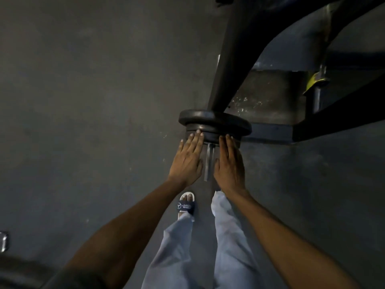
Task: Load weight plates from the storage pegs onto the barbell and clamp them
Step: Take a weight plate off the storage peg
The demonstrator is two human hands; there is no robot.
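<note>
Seen at centre frame: two dark weight plates (214,124) stacked on a steel peg (209,161), a wider one behind and a smaller one (210,135) in front, both hard against the foot of a black rack upright (233,59). Left bare: the outer length of the peg, jutting toward the camera between the two hands. Unclear whether this shaft was a storage peg or a loading sleeve; judged a peg on the rack, since fixed to the frame.

Left hand (187,161) laid flat, fingers straight, tips touching the near face of the smaller plate on its left side. Right hand (230,165) the same on the right side, fingers straight and pressed to the plate's edge. No curl round the rim on either side, so no real grip visible.

No barbell in view, and no clamp or collar identified; a yellow fitting (314,82) on the frame at right, too dim to name. Judged an early stage: plates apparently on storage, nothing loaded, nothing clamped. Left to do, by that reading: slide the front plate off, carry it, seat it on the bar, lock it.

Below: pale trousers (227,247), a sandalled foot (187,205), dark rubber floor (83,101). Another dark plate edge (18,272) at bottom left.
</note>
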